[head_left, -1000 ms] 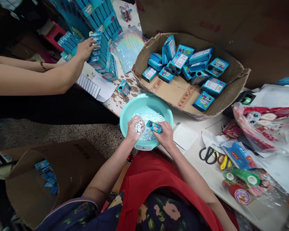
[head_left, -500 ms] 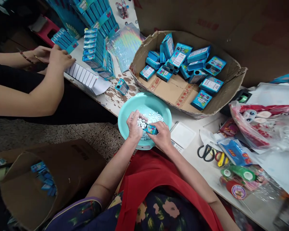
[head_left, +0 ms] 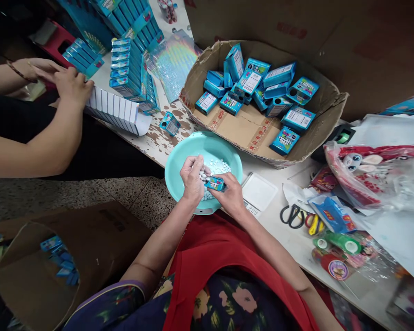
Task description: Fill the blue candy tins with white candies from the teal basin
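Over a turquoise basin (head_left: 174, 158), my left hand (head_left: 193, 179) is cupped round several small white candies (head_left: 203, 174), its fingers curled at the opening of a small blue box. My right hand (head_left: 230, 191) grips that blue box (head_left: 215, 184), which lies tilted with its open end toward my left palm. More white candies (head_left: 222, 165) are spread on the basin's bottom, partly hidden under my hands. Another blue box (head_left: 170, 123) stands on the table, just behind the basin's left rim.
A cardboard tray (head_left: 241, 133) with several blue boxes lies behind the basin. A white scale (head_left: 260, 191), black scissors (head_left: 292, 216) and tape rolls (head_left: 352, 245) are at right. At left, a person's hands (head_left: 71, 85) hold a row of boxes; a carton (head_left: 113, 234) stands below.
The fingers of my left hand have closed further over the candies at the box's opening. The other person has tipped up the row of boxes. The whole view has shifted slightly.
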The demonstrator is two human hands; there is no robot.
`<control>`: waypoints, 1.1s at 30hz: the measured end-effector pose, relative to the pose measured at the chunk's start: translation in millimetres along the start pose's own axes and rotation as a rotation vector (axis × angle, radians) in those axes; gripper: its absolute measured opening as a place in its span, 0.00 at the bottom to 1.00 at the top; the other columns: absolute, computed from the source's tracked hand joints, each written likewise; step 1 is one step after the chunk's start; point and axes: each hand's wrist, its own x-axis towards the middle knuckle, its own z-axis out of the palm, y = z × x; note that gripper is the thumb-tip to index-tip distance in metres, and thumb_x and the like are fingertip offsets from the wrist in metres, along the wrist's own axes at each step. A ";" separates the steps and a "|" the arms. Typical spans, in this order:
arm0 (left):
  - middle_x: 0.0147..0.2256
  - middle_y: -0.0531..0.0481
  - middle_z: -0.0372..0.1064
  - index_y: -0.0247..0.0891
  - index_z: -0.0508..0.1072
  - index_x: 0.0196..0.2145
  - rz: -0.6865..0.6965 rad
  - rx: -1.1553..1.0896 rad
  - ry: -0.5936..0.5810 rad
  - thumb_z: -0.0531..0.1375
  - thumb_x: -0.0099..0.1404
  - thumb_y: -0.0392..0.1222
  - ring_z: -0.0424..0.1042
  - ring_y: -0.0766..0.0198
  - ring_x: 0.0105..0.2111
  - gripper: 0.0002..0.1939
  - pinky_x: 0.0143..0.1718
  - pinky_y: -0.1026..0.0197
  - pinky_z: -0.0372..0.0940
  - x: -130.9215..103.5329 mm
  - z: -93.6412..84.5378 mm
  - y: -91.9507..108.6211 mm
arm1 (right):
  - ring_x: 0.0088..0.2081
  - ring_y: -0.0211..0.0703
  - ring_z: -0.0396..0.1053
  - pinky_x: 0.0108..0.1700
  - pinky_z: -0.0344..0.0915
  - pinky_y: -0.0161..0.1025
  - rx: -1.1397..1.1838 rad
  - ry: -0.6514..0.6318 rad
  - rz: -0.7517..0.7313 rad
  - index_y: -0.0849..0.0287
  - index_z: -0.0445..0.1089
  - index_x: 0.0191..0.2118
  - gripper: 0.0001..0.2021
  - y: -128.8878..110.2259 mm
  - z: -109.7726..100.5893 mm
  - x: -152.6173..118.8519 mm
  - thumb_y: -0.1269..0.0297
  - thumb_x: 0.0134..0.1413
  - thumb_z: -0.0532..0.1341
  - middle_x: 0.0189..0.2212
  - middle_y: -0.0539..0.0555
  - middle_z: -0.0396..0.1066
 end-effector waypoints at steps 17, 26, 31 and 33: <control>0.23 0.56 0.61 0.37 0.63 0.28 0.058 -0.124 0.016 0.66 0.58 0.48 0.59 0.75 0.17 0.16 0.15 0.70 0.52 -2.5 1.0 16.9 | 0.43 0.45 0.69 0.47 0.66 0.43 0.267 0.129 -0.057 0.53 0.71 0.43 0.14 9.6 2.6 -4.1 0.64 0.49 0.68 0.39 0.52 0.71; 0.16 0.59 0.53 0.37 0.62 0.25 0.129 -0.075 0.032 0.65 0.59 0.48 0.60 0.72 0.17 0.17 0.19 0.68 0.58 -9.2 6.4 -1.5 | 0.42 0.45 0.68 0.46 0.65 0.41 0.216 0.115 -0.070 0.55 0.71 0.43 0.14 5.7 8.7 -4.1 0.69 0.49 0.67 0.38 0.52 0.71; 0.19 0.58 0.54 0.37 0.61 0.25 0.139 -0.114 0.007 0.66 0.58 0.47 0.62 0.71 0.20 0.17 0.22 0.67 0.61 -16.8 12.3 7.5 | 0.42 0.44 0.69 0.46 0.66 0.41 0.245 0.133 -0.076 0.54 0.71 0.43 0.14 3.9 1.6 -4.0 0.68 0.48 0.68 0.38 0.52 0.71; 0.18 0.59 0.51 0.37 0.61 0.26 0.132 -0.110 -0.006 0.66 0.58 0.46 0.56 0.73 0.17 0.17 0.17 0.70 0.54 -19.1 16.8 11.3 | 0.42 0.44 0.69 0.46 0.66 0.41 0.257 0.140 -0.068 0.54 0.71 0.43 0.14 2.9 0.8 -3.3 0.67 0.48 0.68 0.38 0.52 0.71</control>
